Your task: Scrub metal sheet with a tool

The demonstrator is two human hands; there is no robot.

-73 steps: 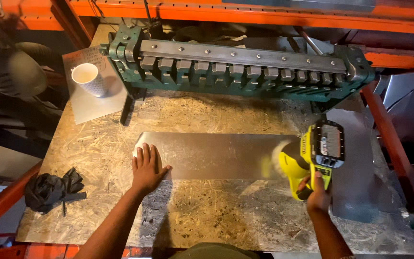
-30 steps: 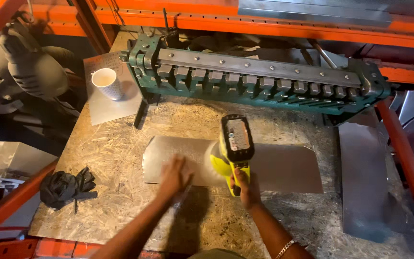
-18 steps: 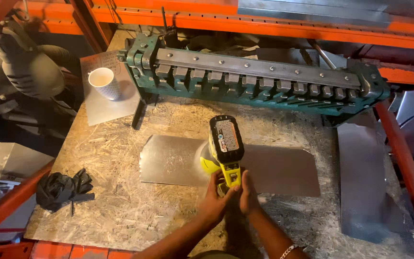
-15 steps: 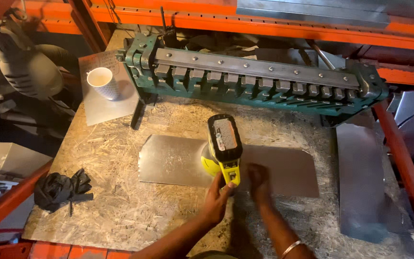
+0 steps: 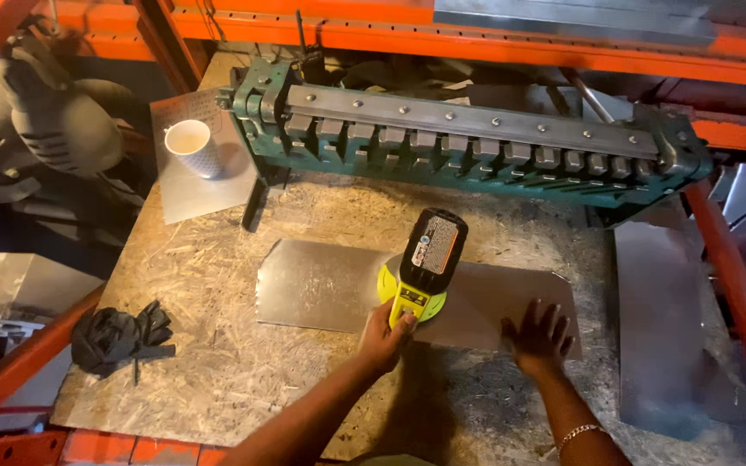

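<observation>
Since a moment ago, your hands have swapped jobs: the left hand (image 5: 383,332) now holds the yellow power tool (image 5: 425,267), and the right hand (image 5: 537,335) has slid out to the right and lies flat on the metal sheet (image 5: 321,285).

That tool sits on the sheet near the middle of the frame, its black battery pack pointing up. Your left fingers are curled shut around its yellow handle. Your right fingers are spread wide open and hold nothing; they just press down on the sheet's lower right part.

To do this well, I think you should keep the tool's round base flat on the sheet, push slow and even, and keep the pressing hand well away from the tool's path. Hold the sheet firm so it cannot slide on the tabletop (image 5: 218,380).

Further out, a long green bending machine (image 5: 477,147) stands along the top of the frame. A white cup (image 5: 192,147) rests at the upper left, and black gloves (image 5: 118,336) lie at the lower left.
</observation>
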